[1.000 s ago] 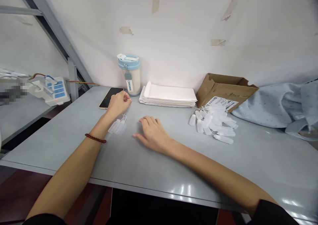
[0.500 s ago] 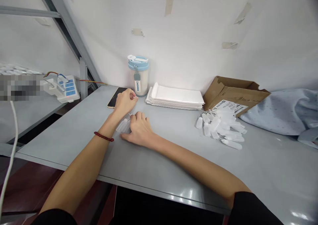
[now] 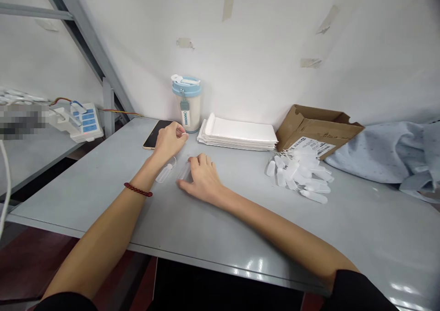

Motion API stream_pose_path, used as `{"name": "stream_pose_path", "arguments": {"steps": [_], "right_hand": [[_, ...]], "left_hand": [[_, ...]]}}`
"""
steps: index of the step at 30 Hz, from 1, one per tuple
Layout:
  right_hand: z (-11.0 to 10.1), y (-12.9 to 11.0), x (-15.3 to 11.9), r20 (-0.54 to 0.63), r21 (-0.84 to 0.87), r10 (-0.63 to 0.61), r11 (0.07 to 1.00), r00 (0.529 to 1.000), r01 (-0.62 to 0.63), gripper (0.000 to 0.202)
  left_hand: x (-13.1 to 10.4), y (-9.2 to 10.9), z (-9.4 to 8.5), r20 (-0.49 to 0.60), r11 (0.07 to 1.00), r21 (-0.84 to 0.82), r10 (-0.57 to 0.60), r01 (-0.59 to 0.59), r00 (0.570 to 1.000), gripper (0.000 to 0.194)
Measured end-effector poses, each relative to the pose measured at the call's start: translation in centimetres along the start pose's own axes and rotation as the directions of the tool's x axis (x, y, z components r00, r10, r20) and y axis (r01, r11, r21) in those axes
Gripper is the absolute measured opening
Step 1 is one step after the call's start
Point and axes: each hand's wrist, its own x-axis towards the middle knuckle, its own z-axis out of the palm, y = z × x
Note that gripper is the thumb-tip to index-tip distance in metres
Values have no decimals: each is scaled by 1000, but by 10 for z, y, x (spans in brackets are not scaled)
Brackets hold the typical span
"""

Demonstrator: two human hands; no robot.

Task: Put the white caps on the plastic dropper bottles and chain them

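Near the cup, my left hand (image 3: 170, 139) has its fingertips pinched together. A tiny white bit shows at them, too small to name. Below that hand a translucent plastic tag (image 3: 164, 173) with a thin looped string lies on the grey table (image 3: 213, 228). My right hand (image 3: 204, 178) rests on the tabletop, thumb and fingers curled around clear plastic tags (image 3: 185, 171) that are partly hidden by the fingers. Off to the right lies a loose pile of similar translucent tags (image 3: 299, 173), apart from both hands.
A phone (image 3: 153, 137) lies beside my left hand. Along the wall stand a blue-lidded cup (image 3: 189, 105), a stack of white padded envelopes (image 3: 240, 132) and an open cardboard box (image 3: 316, 130). Pale blue cloth (image 3: 378, 150) lies at right; a power strip (image 3: 87, 123) at left.
My right hand has shifted right with the clear plastic under it, moving away from my left hand. One tag with its string now lies separate between them. The view has shifted slightly.
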Motion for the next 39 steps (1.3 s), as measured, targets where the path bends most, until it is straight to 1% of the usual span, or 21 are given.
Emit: {"name": "stream_pose_path", "arguments": {"steps": [3, 5, 6, 8, 11, 13, 16, 18, 19, 21, 23, 25, 29, 32, 36, 39], "right_hand": [[-12, 21, -16, -17, 44, 4, 999, 1000, -4, 54], [-21, 38, -30, -31, 76, 4, 997, 1000, -2, 54], [-25, 47, -38, -60, 91, 4, 996, 998, 1, 53], [-35, 65, -56, -106, 158, 3, 987, 994, 14, 52], [-52, 84, -84, -174, 285, 67, 958, 982, -14, 54], [-63, 90, -101, -171, 360, 106, 932, 980, -38, 54], [-73, 92, -118, -141, 479, 174, 874, 975, -87, 54], [-74, 91, -123, -132, 537, 197, 838, 971, -97, 55], [-73, 91, -124, -128, 558, 195, 825, 972, -91, 55], [-71, 89, -123, -111, 586, 173, 806, 979, -77, 53], [-68, 87, -122, -93, 590, 169, 803, 981, -83, 50], [-67, 85, -121, -83, 573, 179, 814, 980, -100, 49], [-66, 81, -122, -81, 500, 185, 858, 979, -121, 50], [-66, 80, -123, -65, 419, 183, 897, 981, -140, 52], [-65, 79, -124, -52, 344, 160, 929, 986, -132, 55], [-64, 78, -124, -79, 322, 130, 942, 988, -98, 44]], "left_hand": [[-6, 10, 3, 79, 997, -78, 11, -5, 997, 19], [-14, 19, 8, 181, 988, -151, 37, -9, 983, 20], [-19, 24, 10, 246, 981, -194, 61, -13, 967, 21], [-30, 35, 16, 372, 962, -274, 119, -13, 921, 21], [-48, 52, 23, 510, 924, -382, 195, 18, 838, 21], [-60, 63, 26, 594, 866, -487, 232, 115, 771, 21], [-76, 76, 27, 654, 803, -563, 285, 198, 701, 22], [-85, 83, 27, 667, 777, -593, 325, 213, 670, 21], [-89, 85, 27, 666, 765, -607, 342, 215, 662, 21], [-96, 89, 27, 656, 740, -637, 372, 217, 657, 20], [-101, 92, 27, 639, 715, -663, 386, 223, 665, 19], [-105, 94, 29, 621, 705, -674, 381, 220, 685, 20], [-110, 95, 33, 586, 707, -674, 334, 215, 738, 21], [-110, 95, 35, 573, 717, -664, 305, 213, 761, 24], [-108, 96, 34, 572, 735, -646, 290, 205, 767, 24], [-108, 97, 34, 583, 741, -637, 279, 216, 763, 23]]}}
